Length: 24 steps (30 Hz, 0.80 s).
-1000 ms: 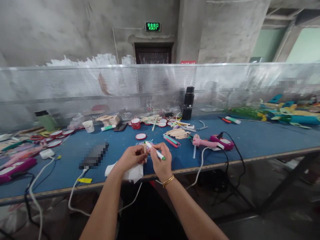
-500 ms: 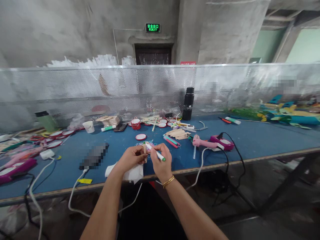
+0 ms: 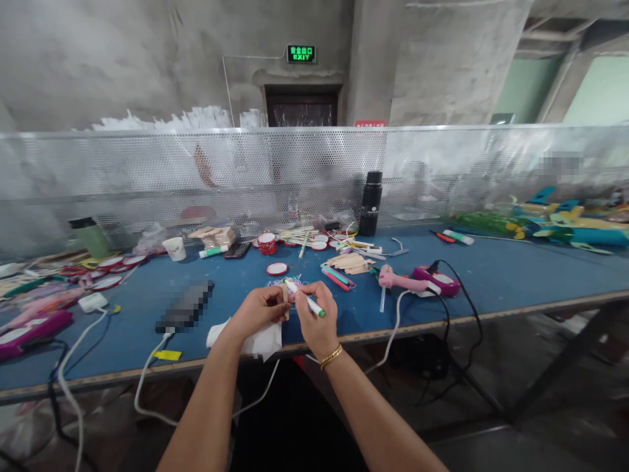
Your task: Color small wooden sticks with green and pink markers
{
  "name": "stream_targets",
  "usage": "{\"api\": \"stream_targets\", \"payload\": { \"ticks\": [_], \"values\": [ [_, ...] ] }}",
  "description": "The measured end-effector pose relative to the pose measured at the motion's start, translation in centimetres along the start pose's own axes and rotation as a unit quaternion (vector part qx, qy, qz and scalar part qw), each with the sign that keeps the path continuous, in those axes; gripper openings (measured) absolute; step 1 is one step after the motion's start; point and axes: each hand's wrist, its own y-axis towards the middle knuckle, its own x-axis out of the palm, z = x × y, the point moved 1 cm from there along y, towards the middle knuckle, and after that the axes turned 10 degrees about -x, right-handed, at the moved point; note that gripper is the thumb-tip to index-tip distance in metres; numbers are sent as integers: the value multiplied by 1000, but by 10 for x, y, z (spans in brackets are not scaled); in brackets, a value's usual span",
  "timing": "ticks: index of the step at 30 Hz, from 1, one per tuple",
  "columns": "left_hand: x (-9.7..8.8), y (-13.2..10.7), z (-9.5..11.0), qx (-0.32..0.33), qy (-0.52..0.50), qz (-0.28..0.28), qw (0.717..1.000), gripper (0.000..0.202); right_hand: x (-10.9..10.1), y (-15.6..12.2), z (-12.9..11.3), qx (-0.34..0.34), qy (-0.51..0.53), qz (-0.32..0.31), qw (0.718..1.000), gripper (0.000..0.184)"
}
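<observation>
Over the near edge of the blue table [image 3: 515,275], my right hand [image 3: 317,318] grips a white marker with green ends [image 3: 305,298], its tip pointing left at a small wooden stick piece [image 3: 285,292]. My left hand [image 3: 258,309] pinches that wooden piece from the left. Both hands are closed and nearly touch each other. A white tissue [image 3: 260,341] lies under my left wrist. A bracelet sits on my right wrist.
A pink glue gun [image 3: 410,280] with a cable lies to the right. Wooden sticks [image 3: 350,262], markers, red-rimmed lids [image 3: 276,268] and a black bottle [image 3: 370,203] lie further back. A phone [image 3: 185,305] and a purple glue gun [image 3: 29,328] are at left. A perforated metal screen [image 3: 246,170] backs the table.
Almost nothing differs; the marker's green end has dipped slightly and the hands stay together in the same spot.
</observation>
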Motion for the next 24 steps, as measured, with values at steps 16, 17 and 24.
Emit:
{"api": "stream_targets", "payload": {
  "ticks": [16, 17, 24],
  "values": [
    [-2, -2, 3, 40, 34, 11, 999, 36, -1, 0, 0, 3, -6, 9, 1000, 11],
    [-2, -2, 4, 41, 32, 11, 999, 36, -1, -1, 0, 5, -4, 5, 1000, 10],
    [0, -2, 4, 16, 16, 2, 1000, 40, 0, -1, 1, 25, 2, -13, 1000, 10]
  ]
}}
